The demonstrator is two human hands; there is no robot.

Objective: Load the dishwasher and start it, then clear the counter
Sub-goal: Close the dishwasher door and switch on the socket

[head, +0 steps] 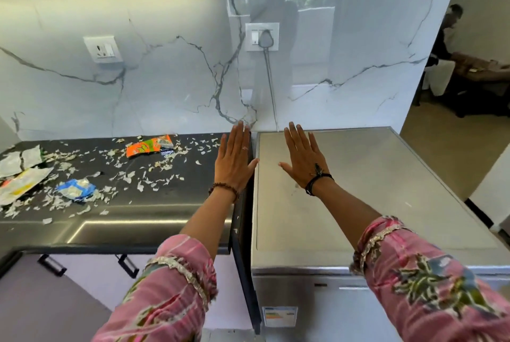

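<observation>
Counter (116, 220) littered left | hands flat, empty | right hand (303, 159) over dishwasher (386, 190)

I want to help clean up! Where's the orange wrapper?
In the head view, the orange wrapper lies at the back of the black counter, left of the left hand, among torn paper scraps.

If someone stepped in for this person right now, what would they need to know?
Left hand: open, flat, fingers straight, over the right end of the black stone counter, holding nothing.
Right hand: open, flat over the steel-topped dishwasher, holding nothing.
Counter litter: orange-green snack wrapper, blue wrapper, silver foil wrappers, many torn paper scraps.
No dishes in view; dishwasher state cannot be told.
Left: clearing the counter.
</observation>
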